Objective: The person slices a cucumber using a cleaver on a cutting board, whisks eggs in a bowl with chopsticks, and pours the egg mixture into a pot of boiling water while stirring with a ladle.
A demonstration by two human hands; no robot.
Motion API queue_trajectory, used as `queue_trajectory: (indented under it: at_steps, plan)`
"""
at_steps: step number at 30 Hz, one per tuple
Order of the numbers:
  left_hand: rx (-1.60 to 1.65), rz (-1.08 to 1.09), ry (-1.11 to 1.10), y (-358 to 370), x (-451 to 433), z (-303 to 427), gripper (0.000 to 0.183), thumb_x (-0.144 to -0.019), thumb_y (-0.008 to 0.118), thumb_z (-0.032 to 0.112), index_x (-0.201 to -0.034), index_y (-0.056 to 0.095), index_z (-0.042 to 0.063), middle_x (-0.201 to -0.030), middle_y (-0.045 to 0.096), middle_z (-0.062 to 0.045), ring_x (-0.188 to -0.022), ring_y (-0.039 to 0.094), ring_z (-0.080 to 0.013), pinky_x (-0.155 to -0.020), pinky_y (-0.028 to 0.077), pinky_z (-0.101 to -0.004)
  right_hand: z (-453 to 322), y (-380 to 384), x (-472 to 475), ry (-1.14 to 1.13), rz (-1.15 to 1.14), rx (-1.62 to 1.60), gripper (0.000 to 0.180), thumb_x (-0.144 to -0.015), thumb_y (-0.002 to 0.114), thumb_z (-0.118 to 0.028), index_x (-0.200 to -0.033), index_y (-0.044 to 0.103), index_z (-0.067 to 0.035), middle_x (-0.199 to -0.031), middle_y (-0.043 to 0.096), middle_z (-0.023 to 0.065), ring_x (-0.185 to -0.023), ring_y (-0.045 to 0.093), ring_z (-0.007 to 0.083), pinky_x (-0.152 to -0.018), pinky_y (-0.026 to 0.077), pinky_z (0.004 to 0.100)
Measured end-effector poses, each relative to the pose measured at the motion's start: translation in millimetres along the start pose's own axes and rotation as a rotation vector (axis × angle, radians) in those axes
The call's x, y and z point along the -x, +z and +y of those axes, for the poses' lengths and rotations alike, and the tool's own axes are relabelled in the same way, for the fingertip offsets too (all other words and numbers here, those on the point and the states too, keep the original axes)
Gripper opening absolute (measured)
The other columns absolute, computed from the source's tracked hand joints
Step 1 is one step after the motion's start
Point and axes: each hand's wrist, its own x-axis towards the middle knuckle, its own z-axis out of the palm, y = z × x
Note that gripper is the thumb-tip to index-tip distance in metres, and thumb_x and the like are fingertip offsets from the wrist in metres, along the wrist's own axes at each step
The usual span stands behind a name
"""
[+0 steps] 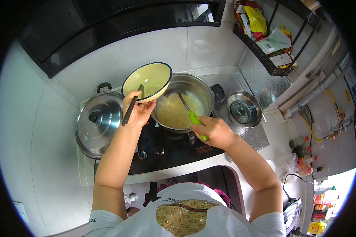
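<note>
My left hand grips a cream bowl with a dark blue rim, tilted over the left edge of a steel pot. Dark chopsticks lie under my left thumb, their upper ends reaching into the bowl. Some liquid seems to sit in the bowl. In my right hand is the bright green handle of a ladle. Its metal shaft slopes down into the pot, and its head is partly sunk in pale, cloudy food. The pot stands on a black gas stove.
A steel lid with a black knob rests left of the pot. To the right stands a small steel basin on foil sheeting. A wall rack holds packets at upper right. Several bottles line the right counter, beneath gas pipes.
</note>
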Motion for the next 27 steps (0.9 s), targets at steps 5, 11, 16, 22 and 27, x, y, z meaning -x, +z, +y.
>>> queue_trajectory:
  at_steps: [5, 11, 16, 22, 27]
  plan:
    - [-0.029, -0.040, 0.002, -2, -4, -2, 0.064, -0.070, 0.065, 0.020, -0.123, 0.040, -0.007, -0.119, 0.046, -0.024, -0.112, 0.047, -0.0356, -0.106, 0.035, -0.0463, -14, -23, -2, 0.041, 0.024, -0.060, 0.014, -0.073, 0.069, -0.010, -0.086, 0.062, -0.009, -0.075, 0.052, 0.0083, -0.059, 0.060, 0.0241, -0.050, 0.052, 0.0352]
    - [-0.037, -0.030, -0.011, 2, -4, -6, 0.042, -0.067, 0.067, 0.021, -0.100, 0.056, -0.002, -0.097, 0.057, -0.015, -0.096, 0.052, -0.0263, -0.097, 0.038, -0.0385, -33, -56, -4, 0.031, -0.035, -0.101, 0.010, -0.072, 0.069, -0.008, -0.080, 0.062, -0.008, -0.070, 0.051, 0.0074, -0.056, 0.059, 0.0238, -0.048, 0.050, 0.0359]
    - [-0.047, -0.040, 0.003, 0, -6, -6, 0.036, -0.068, 0.067, 0.022, -0.097, 0.058, 0.001, -0.094, 0.059, -0.011, -0.094, 0.053, -0.0246, -0.096, 0.037, -0.0379, -39, -72, -12, 0.019, -0.086, -0.135, 0.009, -0.073, 0.069, -0.008, -0.079, 0.063, -0.008, -0.069, 0.052, 0.0072, -0.055, 0.059, 0.0242, -0.047, 0.050, 0.0359]
    - [-0.105, -0.074, 0.035, -4, -2, -5, 0.047, -0.067, 0.068, 0.025, -0.105, 0.055, 0.001, -0.103, 0.057, -0.015, -0.098, 0.052, -0.0266, -0.100, 0.037, -0.0397, -32, -87, -14, 0.048, 0.039, -0.209, 0.016, -0.073, 0.071, -0.007, -0.089, 0.068, -0.009, -0.082, 0.062, 0.0095, -0.060, 0.063, 0.0256, -0.052, 0.053, 0.0332]
    - [-0.102, -0.053, 0.049, -11, -6, -3, 0.038, -0.069, 0.066, 0.023, -0.100, 0.059, 0.003, -0.093, 0.063, -0.012, -0.093, 0.056, -0.0251, -0.098, 0.037, -0.0383, -20, -65, -9, 0.060, 0.084, -0.031, 0.022, -0.071, 0.073, -0.006, -0.093, 0.068, -0.008, -0.091, 0.064, 0.0161, -0.065, 0.066, 0.0268, -0.056, 0.054, 0.0326]
